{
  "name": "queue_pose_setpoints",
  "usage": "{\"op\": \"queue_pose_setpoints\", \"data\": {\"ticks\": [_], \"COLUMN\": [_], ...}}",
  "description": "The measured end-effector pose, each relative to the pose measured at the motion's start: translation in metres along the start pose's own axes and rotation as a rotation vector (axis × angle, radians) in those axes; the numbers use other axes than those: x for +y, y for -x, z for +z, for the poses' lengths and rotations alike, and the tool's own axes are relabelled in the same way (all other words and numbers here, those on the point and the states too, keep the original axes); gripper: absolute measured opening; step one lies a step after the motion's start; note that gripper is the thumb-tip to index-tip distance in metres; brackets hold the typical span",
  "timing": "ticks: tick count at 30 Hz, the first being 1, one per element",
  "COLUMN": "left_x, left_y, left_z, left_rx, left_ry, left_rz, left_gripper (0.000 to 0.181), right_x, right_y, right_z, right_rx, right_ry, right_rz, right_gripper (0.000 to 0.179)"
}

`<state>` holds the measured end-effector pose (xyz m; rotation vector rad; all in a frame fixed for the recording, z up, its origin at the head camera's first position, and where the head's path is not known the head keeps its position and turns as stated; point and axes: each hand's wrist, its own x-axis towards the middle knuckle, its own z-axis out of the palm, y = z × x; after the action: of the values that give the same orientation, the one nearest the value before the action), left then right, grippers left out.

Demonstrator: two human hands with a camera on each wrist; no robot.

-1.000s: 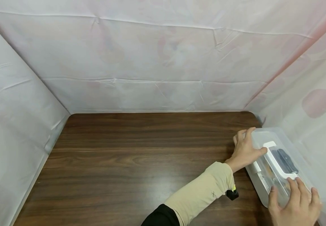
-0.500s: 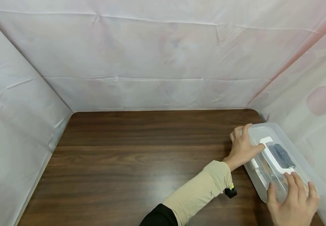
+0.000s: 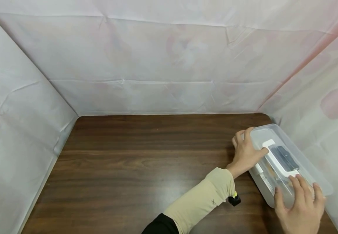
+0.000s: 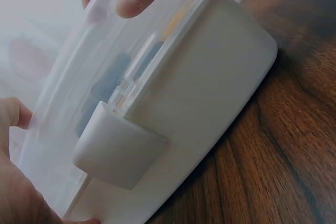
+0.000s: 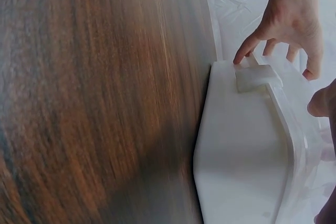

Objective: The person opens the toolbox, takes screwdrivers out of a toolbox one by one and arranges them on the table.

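Clear lid [image 3: 296, 154] under wide-spread fingers of right hand [image 3: 300, 204], edge of box [image 3: 261, 188] gripped in left hand [image 3: 245, 152]; seemingly steadying or shifting it, next calling for even pressure.

By the right edge of the surface [image 3: 128, 169], the contents of the box [image 3: 261, 188] blur beneath its lid [image 3: 308, 166]; the dark thing [image 3: 286, 158] and orange thing [image 4: 177, 18] cannot be identified. The right hand [image 3: 302, 208] hides part of the lid's near end. The head view's bottom cuts off that wrist, the black sleeve [image 3: 161, 226] and the surface's near edge.
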<state>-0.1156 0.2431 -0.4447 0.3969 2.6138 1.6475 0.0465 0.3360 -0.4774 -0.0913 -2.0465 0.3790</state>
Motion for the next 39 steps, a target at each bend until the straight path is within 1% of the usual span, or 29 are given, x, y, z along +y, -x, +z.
{"op": "queue_pose_setpoints", "data": {"ticks": [6, 10, 14, 19, 22, 26, 33, 36, 39], "left_x": [-0.005, -0.007, -0.009, -0.014, -0.018, -0.021, -0.024, -0.026, -0.028], "left_y": [0.003, 0.003, 0.003, 0.005, 0.005, 0.004, 0.007, 0.009, 0.011], "left_z": [-0.005, -0.009, -0.016, -0.027, -0.033, -0.040, -0.052, -0.057, -0.062], "left_rx": [0.049, 0.070, 0.080, 0.087, 0.093, 0.103, 0.117, 0.138, 0.168], "left_ry": [0.009, 0.025, 0.034, 0.037, 0.040, 0.055, 0.063, 0.056, 0.038], "left_rz": [-0.016, -0.033, -0.064, -0.113, -0.126, -0.128, -0.145, -0.152, -0.160], "left_gripper": [0.084, 0.084, 0.083, 0.084, 0.085, 0.086, 0.087, 0.087, 0.087], "right_x": [-0.001, -0.002, -0.004, -0.009, -0.010, -0.010, -0.011, -0.013, -0.015], "right_y": [0.000, -0.002, -0.003, -0.004, -0.005, -0.005, -0.006, -0.005, -0.006], "right_z": [0.004, 0.007, 0.010, 0.016, 0.018, 0.020, 0.024, 0.025, 0.027], "right_rx": [-0.004, -0.026, -0.058, -0.074, -0.095, -0.136, -0.182, -0.208, -0.218], "right_ry": [-0.045, -0.066, -0.079, -0.107, -0.112, -0.110, -0.144, -0.153, -0.165], "right_rz": [-0.042, -0.059, -0.069, -0.102, -0.106, -0.100, -0.105, -0.103, -0.104], "right_gripper": [0.065, 0.065, 0.066, 0.064, 0.063, 0.063, 0.065, 0.066, 0.066]}}
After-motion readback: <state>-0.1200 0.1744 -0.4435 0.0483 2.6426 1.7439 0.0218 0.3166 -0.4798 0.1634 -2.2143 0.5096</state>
